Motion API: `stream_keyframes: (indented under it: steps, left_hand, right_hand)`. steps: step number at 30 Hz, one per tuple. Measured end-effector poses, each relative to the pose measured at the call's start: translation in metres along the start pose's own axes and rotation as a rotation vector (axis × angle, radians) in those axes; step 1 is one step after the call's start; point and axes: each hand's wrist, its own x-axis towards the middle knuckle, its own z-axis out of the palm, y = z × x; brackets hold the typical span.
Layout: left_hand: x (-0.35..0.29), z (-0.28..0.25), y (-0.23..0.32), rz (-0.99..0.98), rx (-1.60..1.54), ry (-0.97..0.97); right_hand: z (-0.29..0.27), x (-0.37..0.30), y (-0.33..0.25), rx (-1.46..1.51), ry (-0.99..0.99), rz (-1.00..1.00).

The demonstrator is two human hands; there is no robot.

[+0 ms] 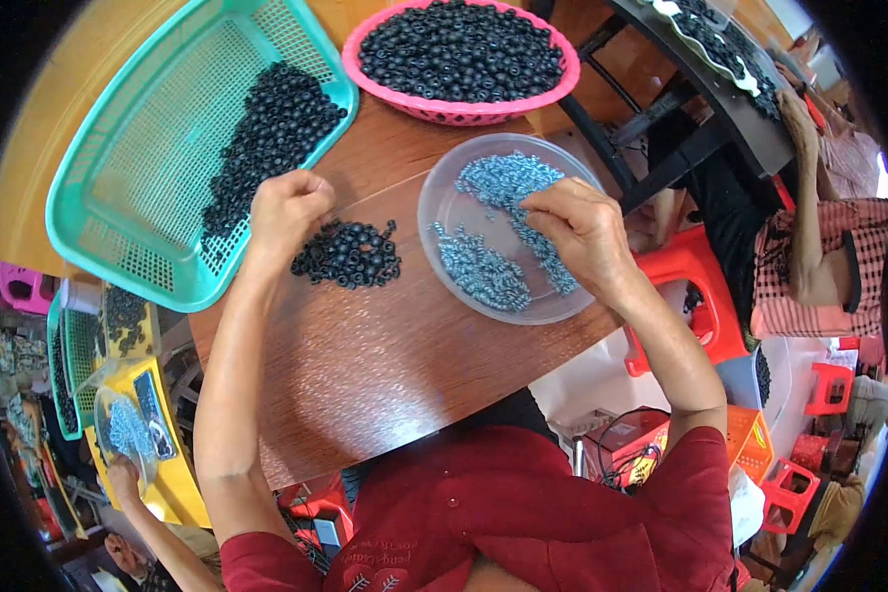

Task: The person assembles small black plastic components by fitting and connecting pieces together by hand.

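A small heap of black ring-like parts with holes (350,259) lies on the brown wooden table (365,365). At its upper left edge is my left hand (291,209), fingers curled together; whatever they hold is hidden. Over the right part of a clear round plastic bowl (444,276), my right hand (584,229) pinches thumb and fingers together, and I cannot make out anything between them. Small shiny light-blue metallic pieces (483,271) lie in separate clusters inside that bowl.
A green mesh basket (118,163) at the left holds many black parts, and a pink basket (434,111) at the back is heaped with them. A red stool (696,296) stands right of the table. Other people work at the far right and lower left.
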Motion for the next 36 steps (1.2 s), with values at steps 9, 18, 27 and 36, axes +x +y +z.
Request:
stream_keyframes:
  steps: [9, 18, 27, 36]
  left_hand:
    - [-0.136, 0.035, 0.020, -0.261, -0.821, -0.060]
    - [-0.166, 0.058, 0.008, -0.331, -1.013, -0.091]
    - [-0.169, 0.061, 0.003, -0.365, -1.181, -0.152]
    - [-0.165, 0.073, 0.004, -0.331, -1.252, -0.103]
  right_hand:
    - [0.041, -0.010, 0.019, -0.363, -0.170, -0.103]
    - [0.059, -0.007, 0.024, -0.523, -0.222, -0.223]
    - [0.039, -0.011, -0.009, -0.240, -0.102, -0.192]
    - [0.032, -0.013, -0.048, 0.279, -0.254, 0.249]
